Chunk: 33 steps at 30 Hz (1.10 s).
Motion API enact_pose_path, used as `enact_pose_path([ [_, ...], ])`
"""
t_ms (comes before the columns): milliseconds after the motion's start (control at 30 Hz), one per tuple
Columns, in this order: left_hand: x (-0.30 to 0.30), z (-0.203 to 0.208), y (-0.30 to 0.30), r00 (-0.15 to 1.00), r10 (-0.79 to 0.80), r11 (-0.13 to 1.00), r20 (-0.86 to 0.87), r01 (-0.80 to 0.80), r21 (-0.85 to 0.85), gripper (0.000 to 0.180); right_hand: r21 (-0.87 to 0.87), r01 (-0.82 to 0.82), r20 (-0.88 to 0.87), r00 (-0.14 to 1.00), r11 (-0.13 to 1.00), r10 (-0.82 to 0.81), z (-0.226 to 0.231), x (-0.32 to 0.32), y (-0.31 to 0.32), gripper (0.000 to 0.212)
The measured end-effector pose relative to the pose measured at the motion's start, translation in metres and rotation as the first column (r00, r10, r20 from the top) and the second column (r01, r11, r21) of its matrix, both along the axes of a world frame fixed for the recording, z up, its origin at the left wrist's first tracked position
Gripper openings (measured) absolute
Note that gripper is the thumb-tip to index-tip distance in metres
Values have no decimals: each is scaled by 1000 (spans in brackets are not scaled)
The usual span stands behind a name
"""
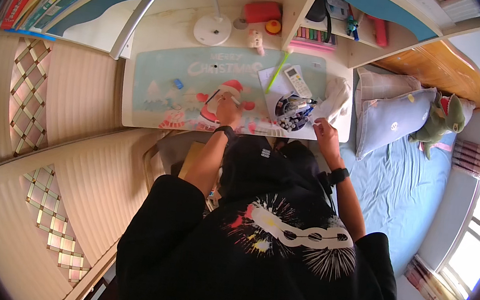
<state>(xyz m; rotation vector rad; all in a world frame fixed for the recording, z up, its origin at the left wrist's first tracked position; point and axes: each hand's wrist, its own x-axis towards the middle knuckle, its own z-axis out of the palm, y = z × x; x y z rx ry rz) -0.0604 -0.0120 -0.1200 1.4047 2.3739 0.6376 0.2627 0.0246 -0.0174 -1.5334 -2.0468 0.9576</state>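
My left hand (229, 112) rests over the printed desk mat (161, 64), fingers curled round a slim whitish pen (235, 100). Just left of those fingers is a dark pen (213, 96), slanting across the mat's red and white figure; whether the hand touches it is unclear. At the desk's front edge, my right hand (326, 138) has its thumb and fingers bent together beside a dark round pen holder (277, 119). Several pens (298, 110) crowd that holder. Anything between the right fingertips is too small to make out.
Behind the holder are a white remote control (298, 81), a green stick (278, 72) and paper (268, 82). A white cloth (338, 97) lies right. A blue eraser-like block (178, 84) is left. A lamp base (212, 29) and red case (263, 12) stand at the back.
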Motion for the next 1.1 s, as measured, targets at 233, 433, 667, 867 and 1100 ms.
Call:
enact_pose_path([
  [233, 3, -25, -1, 947, -220, 975, -234, 223, -13, 49, -22, 38, 47, 998, 999, -37, 10, 8, -1, 12],
  [433, 1, -27, -7, 942, -296, 950, -162, 272, -154, 33, 2, 34, 30, 999, 999, -34, 9, 8, 0, 10],
  [667, -24, -16, -8, 974, -213, 977, -79, 214, 6, 38, 19, 17, 27, 999, 1000, -17, 13, 10, 4, 8],
  [867, -76, 4, -10, 952, 303, 922, 46, -305, 237, 26, -24, 11, 30, 1000, 1000, -11, 17, 10, 6, 8],
  [1100, -85, 4, -17, 915, 402, 912, -30, -403, -80, 17, -2, -33, 29, 999, 999, 33, 12, 12, 9, 8],
])
